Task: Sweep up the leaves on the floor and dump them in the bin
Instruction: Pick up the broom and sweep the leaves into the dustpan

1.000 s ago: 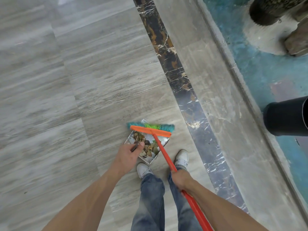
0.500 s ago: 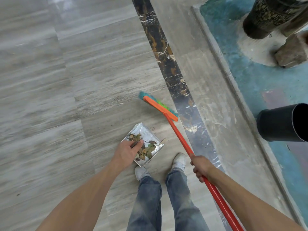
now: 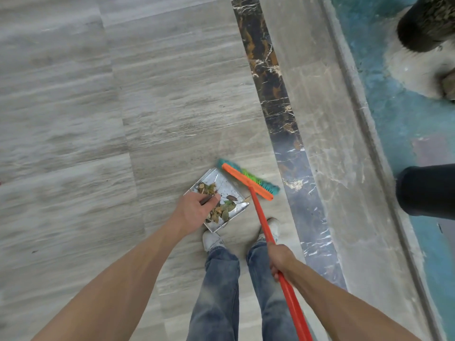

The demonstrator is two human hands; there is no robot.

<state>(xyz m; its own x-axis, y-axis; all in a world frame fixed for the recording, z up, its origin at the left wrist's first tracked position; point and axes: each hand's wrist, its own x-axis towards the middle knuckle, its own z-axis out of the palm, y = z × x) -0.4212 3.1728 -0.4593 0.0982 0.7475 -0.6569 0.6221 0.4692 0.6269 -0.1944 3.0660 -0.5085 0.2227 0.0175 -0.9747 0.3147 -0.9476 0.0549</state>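
A shiny metal dustpan (image 3: 225,187) lies on the grey floor in front of my feet, with several brown and green leaves (image 3: 222,209) inside it. My left hand (image 3: 195,210) grips the dustpan's thin handle above the pan. A broom with an orange head and green-teal bristles (image 3: 248,179) rests at the pan's far right edge. Its orange-red stick (image 3: 262,220) runs back to my right hand (image 3: 279,259), which grips it. A black bin (image 3: 427,190) stands at the right edge of the view.
A dark marble strip (image 3: 278,107) runs diagonally across the floor to the right of the pan. Beyond it a raised stone curb (image 3: 364,124) borders a teal surface with a dark trunk on a pale base (image 3: 428,25). My two feet stand just behind the dustpan.
The broom head swung out to the right off the pan, then came back against the pan's far right edge. My left hand stays on the dustpan handle.
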